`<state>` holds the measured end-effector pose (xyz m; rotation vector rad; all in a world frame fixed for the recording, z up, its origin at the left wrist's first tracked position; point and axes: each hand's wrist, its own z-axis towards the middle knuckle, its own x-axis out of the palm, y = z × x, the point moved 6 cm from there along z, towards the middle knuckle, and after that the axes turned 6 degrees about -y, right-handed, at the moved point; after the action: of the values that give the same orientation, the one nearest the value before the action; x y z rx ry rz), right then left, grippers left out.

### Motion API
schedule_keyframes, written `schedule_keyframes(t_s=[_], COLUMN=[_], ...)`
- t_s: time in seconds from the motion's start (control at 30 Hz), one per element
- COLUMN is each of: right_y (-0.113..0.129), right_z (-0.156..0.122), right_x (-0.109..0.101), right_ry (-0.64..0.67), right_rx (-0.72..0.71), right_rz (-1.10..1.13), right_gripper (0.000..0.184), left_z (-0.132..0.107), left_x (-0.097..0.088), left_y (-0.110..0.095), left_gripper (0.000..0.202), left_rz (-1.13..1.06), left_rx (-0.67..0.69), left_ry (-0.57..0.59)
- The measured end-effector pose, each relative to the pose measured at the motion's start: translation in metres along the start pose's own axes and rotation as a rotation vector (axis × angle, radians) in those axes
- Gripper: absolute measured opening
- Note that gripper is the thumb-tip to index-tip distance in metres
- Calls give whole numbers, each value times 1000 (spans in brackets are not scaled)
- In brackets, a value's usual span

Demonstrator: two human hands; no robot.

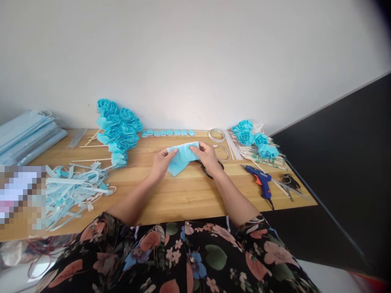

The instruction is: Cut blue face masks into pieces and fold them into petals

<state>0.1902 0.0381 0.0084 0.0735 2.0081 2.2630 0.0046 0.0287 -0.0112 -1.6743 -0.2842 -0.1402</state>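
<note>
A light blue piece of mask fabric [181,158] is held between both my hands above the wooden table [183,195]. My left hand [161,162] pinches its left edge with thumb and fingers closed. My right hand [206,156] grips its right edge in the same way. The cloth hangs down to a folded point between them. Black scissors [209,173] lie on the table just under my right wrist. A row of small rolled blue pieces [168,132] lies beyond the fabric near the wall.
Blue fabric roses on sticks [117,128] lie at back left, more roses [253,140] at back right over a bundle of sticks. A blue glue gun [261,181], tape rolls [217,134], a pile of cut strips [73,187] and stacked masks [27,136] surround the middle.
</note>
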Motion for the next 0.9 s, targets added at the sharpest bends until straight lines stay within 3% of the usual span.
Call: schedule_keyframes(t_s=[0.37, 0.9], right_y=[7, 13], right_z=[0, -4], right_x=[-8, -13], right_ry=[-117, -169], right_rx=[-148, -164], right_rz=[-127, -53], right_gripper=[42, 45], left_z=[-3, -4], left_x=[-1, 2], left_y=[-9, -18], left_gripper=[46, 47], left_rz=[18, 162], left_rx=[51, 108], left_ry=[-32, 52])
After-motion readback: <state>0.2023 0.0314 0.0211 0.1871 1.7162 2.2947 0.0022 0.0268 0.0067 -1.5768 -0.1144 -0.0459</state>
